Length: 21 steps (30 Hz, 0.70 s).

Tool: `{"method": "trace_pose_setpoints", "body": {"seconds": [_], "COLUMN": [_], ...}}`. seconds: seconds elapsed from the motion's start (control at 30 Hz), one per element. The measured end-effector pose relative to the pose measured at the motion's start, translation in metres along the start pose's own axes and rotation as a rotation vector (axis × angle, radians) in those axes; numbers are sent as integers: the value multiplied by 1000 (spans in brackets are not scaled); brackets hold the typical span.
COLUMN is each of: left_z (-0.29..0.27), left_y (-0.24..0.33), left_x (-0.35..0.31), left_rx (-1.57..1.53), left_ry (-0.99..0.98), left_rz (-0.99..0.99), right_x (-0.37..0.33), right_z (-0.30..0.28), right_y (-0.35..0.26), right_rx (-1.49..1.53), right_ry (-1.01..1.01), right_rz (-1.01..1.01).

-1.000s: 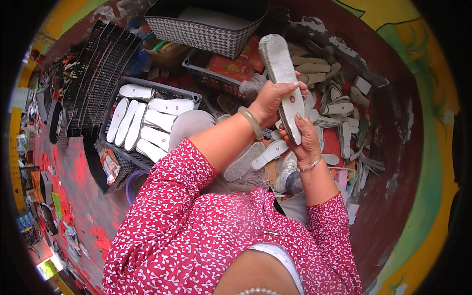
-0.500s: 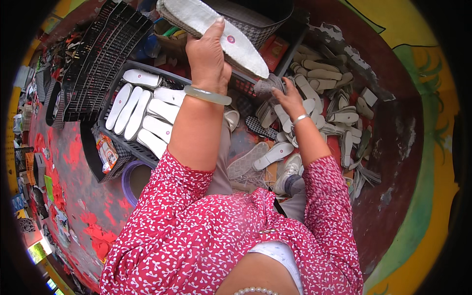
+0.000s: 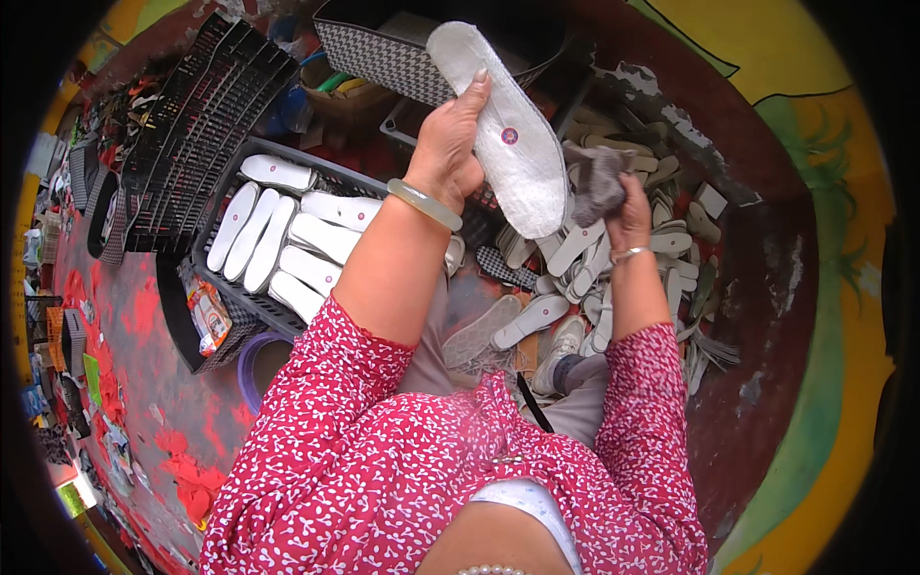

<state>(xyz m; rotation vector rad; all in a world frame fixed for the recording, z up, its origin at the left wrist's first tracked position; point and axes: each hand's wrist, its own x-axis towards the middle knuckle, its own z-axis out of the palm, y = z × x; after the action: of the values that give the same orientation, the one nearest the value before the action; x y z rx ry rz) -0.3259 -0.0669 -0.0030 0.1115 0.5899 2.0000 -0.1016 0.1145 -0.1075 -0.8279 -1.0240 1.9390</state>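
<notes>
A white shoe insole (image 3: 522,172) with a small round purplish mark is held up by my left hand (image 3: 452,144), its thumb lying across the upper face. My right hand (image 3: 630,213) grips a crumpled grey cloth (image 3: 599,182) just beside the insole's right edge. Whether the cloth touches the insole I cannot tell. To the left of my left forearm, a dark plastic crate (image 3: 204,257) holds several white insoles (image 3: 233,230) lying in rows. Beyond and below my right hand spreads a loose heap of insoles (image 3: 585,273).
A houndstooth-patterned bin (image 3: 383,59) stands at the far side. Black slatted crates (image 3: 196,134) lean at the far left. A purple-rimmed bucket (image 3: 247,369) and a dark box with a colourful packet (image 3: 209,316) sit nearer. My shoe (image 3: 565,353) is beside a loose insole (image 3: 532,321).
My left hand has brought the insole to the right and nearer, turning it more upright. My right hand has moved right and slightly nearer with the cloth, which is now raised beside the insole.
</notes>
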Motion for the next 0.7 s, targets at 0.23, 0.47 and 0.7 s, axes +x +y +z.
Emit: {"method": "trace_pose_setpoints", "body": {"seconds": [0.23, 0.47, 0.7], "left_z": [13, 26, 31], "left_y": [-42, -86, -89], "left_x": [-7, -19, -10], "left_rx": [19, 362, 404], "left_ry": [-56, -192, -302], "left_rz": [-164, -104, -79], "right_x": [-138, -172, -170], "right_z": [83, 106, 105], "right_y": [-81, -33, -46], "right_rx": [-60, -752, -696], "right_ry": [-422, -212, -234], "right_rz": [-338, -601, -614]}}
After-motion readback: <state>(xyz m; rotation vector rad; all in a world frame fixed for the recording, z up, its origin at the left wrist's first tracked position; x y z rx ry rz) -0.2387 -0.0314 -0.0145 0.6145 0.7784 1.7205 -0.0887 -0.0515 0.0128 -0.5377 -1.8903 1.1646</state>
